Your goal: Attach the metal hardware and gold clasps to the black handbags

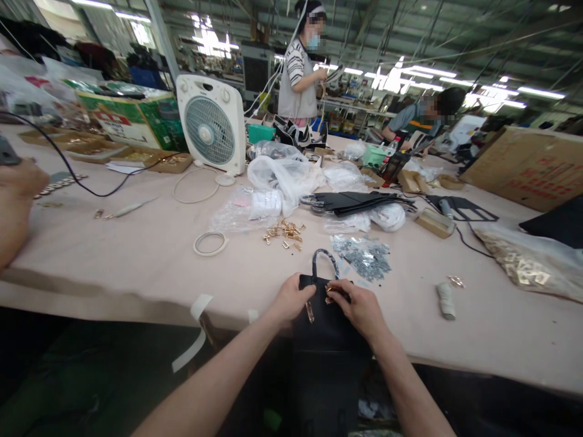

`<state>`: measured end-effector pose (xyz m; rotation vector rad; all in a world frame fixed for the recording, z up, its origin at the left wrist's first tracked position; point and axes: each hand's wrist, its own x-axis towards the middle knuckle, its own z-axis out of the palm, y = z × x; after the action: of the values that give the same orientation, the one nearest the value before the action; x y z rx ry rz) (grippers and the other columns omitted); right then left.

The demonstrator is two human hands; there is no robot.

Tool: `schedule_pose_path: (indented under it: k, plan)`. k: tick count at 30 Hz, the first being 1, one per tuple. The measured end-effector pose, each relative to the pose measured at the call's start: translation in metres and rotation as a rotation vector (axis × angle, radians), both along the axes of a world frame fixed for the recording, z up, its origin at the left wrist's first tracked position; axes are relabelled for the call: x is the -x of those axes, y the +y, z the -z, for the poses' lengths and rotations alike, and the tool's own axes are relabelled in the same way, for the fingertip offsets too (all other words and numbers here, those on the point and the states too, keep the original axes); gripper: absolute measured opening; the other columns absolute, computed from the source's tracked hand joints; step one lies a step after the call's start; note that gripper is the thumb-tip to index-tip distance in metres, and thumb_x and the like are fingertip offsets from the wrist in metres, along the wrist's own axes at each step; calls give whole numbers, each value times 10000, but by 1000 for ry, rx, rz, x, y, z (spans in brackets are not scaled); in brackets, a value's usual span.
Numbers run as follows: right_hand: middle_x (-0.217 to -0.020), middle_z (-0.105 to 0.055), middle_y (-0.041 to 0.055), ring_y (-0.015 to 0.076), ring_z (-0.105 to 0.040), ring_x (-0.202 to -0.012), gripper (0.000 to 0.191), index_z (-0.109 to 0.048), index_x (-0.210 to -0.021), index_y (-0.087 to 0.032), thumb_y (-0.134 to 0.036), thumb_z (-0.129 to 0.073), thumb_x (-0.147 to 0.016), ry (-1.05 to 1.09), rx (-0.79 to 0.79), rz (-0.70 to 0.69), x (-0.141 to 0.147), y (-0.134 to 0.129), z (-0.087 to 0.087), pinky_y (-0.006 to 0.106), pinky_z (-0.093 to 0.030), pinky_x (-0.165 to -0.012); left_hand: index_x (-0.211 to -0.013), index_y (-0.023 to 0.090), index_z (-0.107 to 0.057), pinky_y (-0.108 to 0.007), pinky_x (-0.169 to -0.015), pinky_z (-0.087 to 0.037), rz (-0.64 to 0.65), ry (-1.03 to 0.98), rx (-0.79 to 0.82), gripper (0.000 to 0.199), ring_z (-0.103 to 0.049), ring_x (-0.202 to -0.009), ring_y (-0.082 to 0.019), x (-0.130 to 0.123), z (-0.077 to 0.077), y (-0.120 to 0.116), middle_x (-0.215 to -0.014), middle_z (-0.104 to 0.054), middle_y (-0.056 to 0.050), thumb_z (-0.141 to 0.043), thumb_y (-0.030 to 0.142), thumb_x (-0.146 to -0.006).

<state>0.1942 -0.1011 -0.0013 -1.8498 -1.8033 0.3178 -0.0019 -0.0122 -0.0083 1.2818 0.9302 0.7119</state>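
Observation:
A black handbag piece with a plastic-wrapped handle lies over the table's front edge. Its left upper edge is gripped by my left hand, thumb on top and the other fingers partly hidden. With thumb and fingers pinched, my right hand holds a small gold metal fitting against the bag. Another gold fitting sits on the bag near my left thumb. Just beyond the handle are a pile of gold fittings and a heap of small silver plates.
A tape roll lies left of the gold pile. Farther back are a white fan, plastic bags and stacked black pieces. A cloth-wrapped object lies right. Another person's hand is at the left; two co-workers are behind the table.

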Motion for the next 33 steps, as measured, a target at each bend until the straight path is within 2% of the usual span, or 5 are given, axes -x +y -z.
schedule_pose_path:
  k: [5,10,16,25,33]
  plan:
    - [-1109,-816,7,235,-783,-968,218,-702,-1192,-318,-325,-588,-1007,6,50,-74,-8,4,-3,353,-593,-877,-867,153,-639,-226,-604,-474,-6,-90,148,118,-599,-658,-141,0,-6,-2,-717,-660,15,-669,203,-764]
    - [-1177,-802,34,245,-778,-1012,310,-676,-1282,-294,-289,-553,-997,-49,84,-160,-17,7,-5,370,-596,-908,-853,157,-636,-236,-621,-492,-5,-119,159,136,-625,-678,-150,2,-4,-1,-741,-685,6,-702,224,-754]
    - [-1049,-827,11,227,-796,-912,282,-681,-1232,-301,-268,-587,-968,-131,104,-131,-15,10,-7,309,-582,-793,-867,154,-638,-224,-597,-494,29,-173,217,188,-622,-641,-131,1,5,2,-730,-677,8,-743,231,-731]
    - [-1030,-825,33,234,-792,-825,214,-656,-1202,-276,-292,-518,-1039,-345,83,-62,0,2,-8,289,-521,-676,-866,143,-638,-267,-570,-538,50,-292,405,275,-659,-588,-161,-2,-2,1,-688,-699,-20,-804,240,-669]
    - [-1023,-825,31,231,-791,-815,214,-645,-1205,-284,-295,-514,-1035,-310,78,-62,-2,2,-4,289,-507,-665,-865,117,-695,-279,-631,-561,83,-340,412,288,-703,-653,-181,1,-4,3,-767,-757,-67,-836,241,-647]
